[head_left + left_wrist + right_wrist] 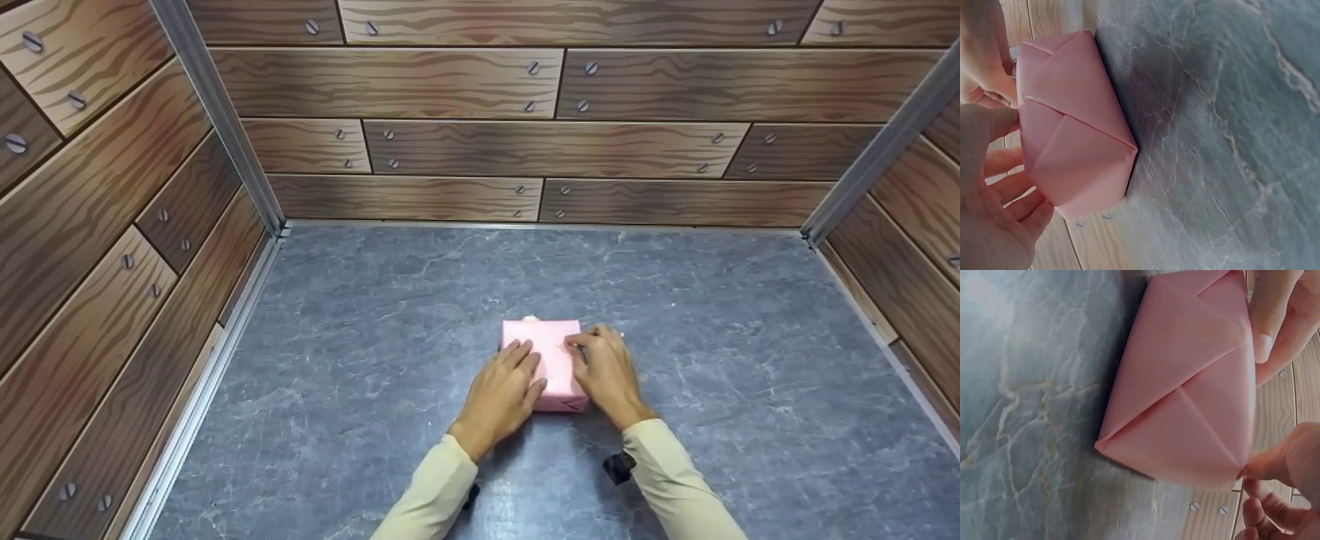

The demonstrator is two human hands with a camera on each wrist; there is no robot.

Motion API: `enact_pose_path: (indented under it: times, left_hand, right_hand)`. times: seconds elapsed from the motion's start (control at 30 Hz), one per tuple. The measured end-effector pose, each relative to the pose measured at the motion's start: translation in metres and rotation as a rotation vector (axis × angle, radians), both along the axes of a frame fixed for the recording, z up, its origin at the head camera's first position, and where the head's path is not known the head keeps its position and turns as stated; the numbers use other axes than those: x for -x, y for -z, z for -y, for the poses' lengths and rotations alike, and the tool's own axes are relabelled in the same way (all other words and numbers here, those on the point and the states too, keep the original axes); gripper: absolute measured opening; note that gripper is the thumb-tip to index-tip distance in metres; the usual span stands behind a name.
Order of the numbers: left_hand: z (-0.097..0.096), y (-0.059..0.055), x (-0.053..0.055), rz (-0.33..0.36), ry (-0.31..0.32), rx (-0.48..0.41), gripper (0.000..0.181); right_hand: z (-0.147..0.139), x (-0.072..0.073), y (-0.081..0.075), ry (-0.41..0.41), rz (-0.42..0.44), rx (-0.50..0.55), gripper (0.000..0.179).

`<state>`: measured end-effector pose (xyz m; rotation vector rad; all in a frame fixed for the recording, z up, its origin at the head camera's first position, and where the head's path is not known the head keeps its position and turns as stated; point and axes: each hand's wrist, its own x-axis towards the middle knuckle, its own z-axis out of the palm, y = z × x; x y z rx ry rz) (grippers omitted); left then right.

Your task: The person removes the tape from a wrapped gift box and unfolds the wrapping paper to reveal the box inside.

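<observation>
Two hands meet on one pink box (557,364), flat on the gray table (360,337) with its folded paper end facing you at six o'clock. Your left hand (501,386) lies at eight o'clock, fingers extended over the top, seemingly to steady it. Your right hand (611,375), at three o'clock, bends thumb and fingertips to the top near the two o'clock edge; whether they pinch anything can't be told.
</observation>
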<state>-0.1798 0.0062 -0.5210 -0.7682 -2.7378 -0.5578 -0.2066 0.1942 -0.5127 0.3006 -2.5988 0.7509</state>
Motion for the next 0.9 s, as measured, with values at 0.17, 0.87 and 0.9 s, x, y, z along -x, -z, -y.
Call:
enact_pose_path:
  times: [0.17,0.87,0.9]
  left_hand:
    - [-0.0013,-0.0014,0.0013,-0.015,0.008,-0.006,0.04]
    - [-0.0009,-0.0012,0.0,-0.009,0.018,-0.019,0.039]
    - [-0.0008,-0.0014,-0.0001,-0.004,0.017,-0.023,0.039]
  right_hand:
    - [0.0036,0.0009,0.001,-0.007,-0.018,0.006,0.013]
    - [0.0063,-0.0013,0.0073,0.015,-0.099,0.027,0.008]
    - [0.0064,-0.0016,0.0072,0.016,-0.096,0.022,0.008]
